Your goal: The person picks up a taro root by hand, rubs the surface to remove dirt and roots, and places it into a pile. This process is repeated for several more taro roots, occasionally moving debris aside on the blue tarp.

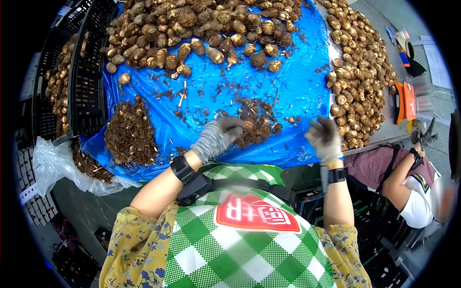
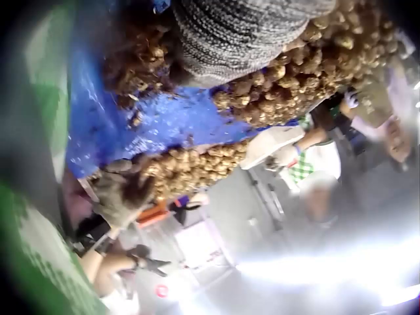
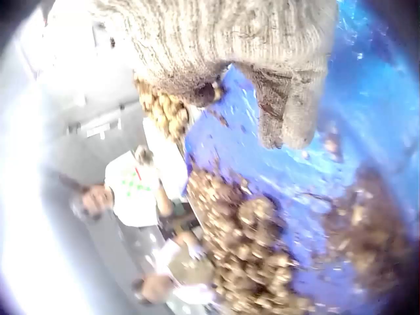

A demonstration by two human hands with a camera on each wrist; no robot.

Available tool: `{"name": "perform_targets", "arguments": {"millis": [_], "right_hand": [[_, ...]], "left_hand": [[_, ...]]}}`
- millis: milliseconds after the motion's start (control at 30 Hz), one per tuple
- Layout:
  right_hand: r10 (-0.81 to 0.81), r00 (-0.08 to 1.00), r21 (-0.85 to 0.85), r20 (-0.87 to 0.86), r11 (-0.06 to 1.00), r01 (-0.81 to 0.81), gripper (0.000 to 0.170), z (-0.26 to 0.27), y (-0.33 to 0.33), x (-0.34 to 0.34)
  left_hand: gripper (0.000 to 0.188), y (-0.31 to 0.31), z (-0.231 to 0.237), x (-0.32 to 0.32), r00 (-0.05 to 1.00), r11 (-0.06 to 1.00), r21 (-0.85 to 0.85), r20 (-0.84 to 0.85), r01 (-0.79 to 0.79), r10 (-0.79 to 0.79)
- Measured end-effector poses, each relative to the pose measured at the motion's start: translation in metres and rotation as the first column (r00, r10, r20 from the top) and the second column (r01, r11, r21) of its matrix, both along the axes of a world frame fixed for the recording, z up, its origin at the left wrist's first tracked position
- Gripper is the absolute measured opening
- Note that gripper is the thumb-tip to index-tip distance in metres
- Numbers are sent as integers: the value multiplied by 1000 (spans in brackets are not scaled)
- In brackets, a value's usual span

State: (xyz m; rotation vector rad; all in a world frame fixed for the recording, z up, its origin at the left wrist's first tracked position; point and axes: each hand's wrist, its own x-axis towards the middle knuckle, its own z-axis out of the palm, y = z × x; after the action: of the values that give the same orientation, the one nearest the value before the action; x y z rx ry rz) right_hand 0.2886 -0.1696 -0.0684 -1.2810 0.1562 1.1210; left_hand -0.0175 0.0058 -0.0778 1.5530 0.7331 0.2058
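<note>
Though curled, left grip (image 1: 222,138) beside fibres (image 1: 259,126).

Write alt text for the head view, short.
Gloved left hand beside a clump of brown root fibres on a blue plastic sheet; gloved right hand near the sheet's right edge. Beyond them, a heap of rough brown tubers; paler tubers lie to the right, black crates stand to the left.

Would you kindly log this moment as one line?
left hand: at fibrous scraps | right hand: beside paler taro corms | grips: unclear | surface: blue plastic sheet
</note>
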Motion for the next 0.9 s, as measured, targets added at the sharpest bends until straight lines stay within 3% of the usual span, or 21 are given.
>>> {"name": "perform_targets", "arguments": {"millis": [33, 67, 100, 133, 167, 200, 233, 300, 333, 367, 433, 467, 567, 600, 633, 700, 733, 833, 867, 900], "right_hand": [[213, 956, -69, 204, 977, -203, 42, 2, 8, -22], [386, 901, -101, 198, 922, -373, 34, 3, 21, -37], [546, 817, -130, 187, 838, -530, 28, 3, 35, -50], [675, 616, -279, 406, 734, -620, 24, -3, 47, -67], [754, 344, -447, 559, 624, -641, 21, -9, 58, -83], [729, 32, -561, 683, 553, -616, 21, -8, 70, -94], [638, -290, -670, 714, 500, -549, 21, -3, 82, -104], [639, -496, -790, 588, 322, -522, 32, 10, 99, -121], [567, -592, -819, 573, 363, -445, 27, 0, 99, -127], [494, -682, -836, 540, 409, -366, 24, -10, 98, -131], [617, -643, -891, 454, 310, -332, 26, -1, 109, -133], [670, -623, -913, 404, 255, -318, 27, 6, 115, -132], [806, -212, -776, 553, 405, -484, 37, 21, 113, -121], [801, 121, -544, 587, 500, -674, 42, 19, 116, -118], [710, 546, -269, 444, 687, -675, 37, 24, 106, -117], [688, 685, -59, 238, 715, -697, 30, 47, 99, -110], [682, 678, -53, 274, 715, -697, 31, 58, 97, -113], [657, 663, -46, 358, 722, -691, 32, 81, 92, -126], [651, 661, -53, 373, 726, -686, 31, 85, 90, -129], [645, 659, -59, 387, 731, -680, 31, 89, 90, -132]], "left_hand": [[32, 0, 1, 4, 991, 967, 216, -16, 135, -135], [40, 6, 3, 8, 949, 841, 447, -74, 305, -305], [41, 11, 11, 11, 910, 818, 400, -195, 414, -365], [42, 16, 22, 15, 852, 787, 340, -309, 514, -423], [43, 19, 28, 17, 774, 749, 267, -414, 606, -478], [44, 20, 13, 10, 808, 718, 395, -419, 573, -414], [43, 25, 17, 9, 743, 688, 369, -553, 625, -378], [42, 33, 28, 5, 565, 638, 292, -778, 712, -275], [42, 35, 23, -7, 631, 664, 340, -731, 666, -259], [41, 36, 25, -11, 631, 700, 298, -724, 649, -277], [41, 33, 33, -18, 634, 767, 200, -704, 610, -320], [36, 29, 34, -24, 743, 822, 233, -598, 520, -300], [27, 26, 52, -32, 916, 961, 124, -352, 249, -192], [25, 26, 54, -34, 958, 992, -40, -257, 122, -128], [26, 25, 56, -34, 983, 995, -91, -172, 50, -66], [30, 26, 63, -30, 998, 977, -202, -7, -69, 69], [39, 25, 74, -24, 990, 950, -292, 47, -115, 134], [46, 18, 90, -2, 998, 970, -238, 18, -54, 60], [53, 15, 90, 1, 989, 949, -316, 139, -1, 48], [54, 14, 90, 3, 987, 935, -354, 157, 16, 42]]}}
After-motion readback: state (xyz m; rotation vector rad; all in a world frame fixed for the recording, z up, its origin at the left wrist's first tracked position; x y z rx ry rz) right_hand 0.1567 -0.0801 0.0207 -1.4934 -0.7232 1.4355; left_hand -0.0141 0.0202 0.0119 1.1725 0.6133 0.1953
